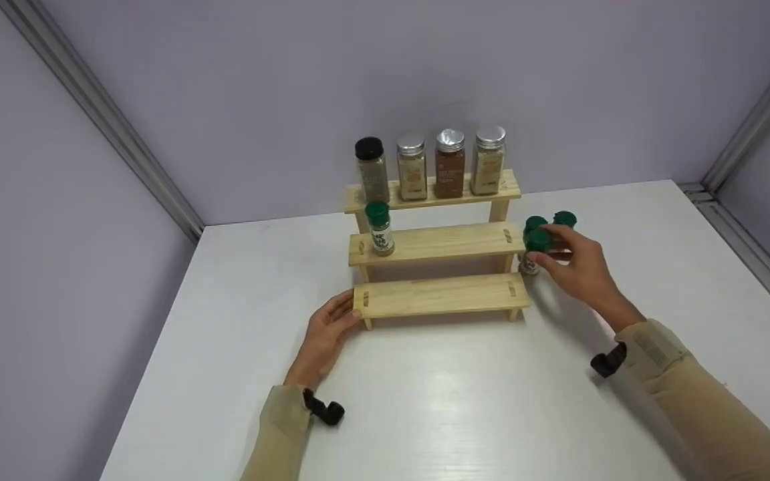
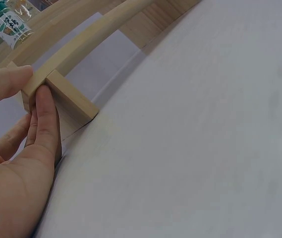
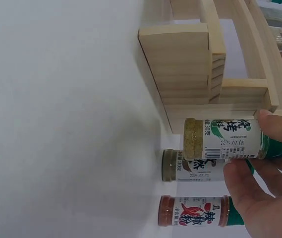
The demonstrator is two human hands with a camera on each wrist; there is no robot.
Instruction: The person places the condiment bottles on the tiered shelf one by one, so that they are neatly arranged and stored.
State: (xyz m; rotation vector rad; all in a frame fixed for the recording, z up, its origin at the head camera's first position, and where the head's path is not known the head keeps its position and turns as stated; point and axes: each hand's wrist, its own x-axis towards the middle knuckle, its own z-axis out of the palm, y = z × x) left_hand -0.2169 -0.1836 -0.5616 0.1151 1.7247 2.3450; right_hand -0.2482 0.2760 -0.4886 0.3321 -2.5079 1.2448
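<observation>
1. On the white bench (image 1: 438,401) stands a three-step wooden spice rack (image 1: 438,295), its steps rising toward the back wall.
2. Left hand (image 1: 326,334): grip relaxed, straight fingers and thumb pressed against the left end of the lowest step; the left wrist view shows a fingertip (image 2: 44,101) flat against the wood at the step's leg.
3. Right hand (image 1: 575,267): grip clamped on a green-capped spice jar (image 3: 225,139) just beside the rack's right end, thumb and fingers around its cap end.
4. In the right wrist view this jar is raised off the bench, its base clear of the surface, while two more green-capped jars, one with greenish contents (image 3: 190,166) and one with red contents (image 3: 195,211), stand on the bench next to it.
5. Middle step: one green-capped jar (image 1: 379,229) stands upright near the left end.
6. Top step: a black-capped jar (image 1: 371,170) and three silver-capped jars (image 1: 450,164) stand in a row
</observation>
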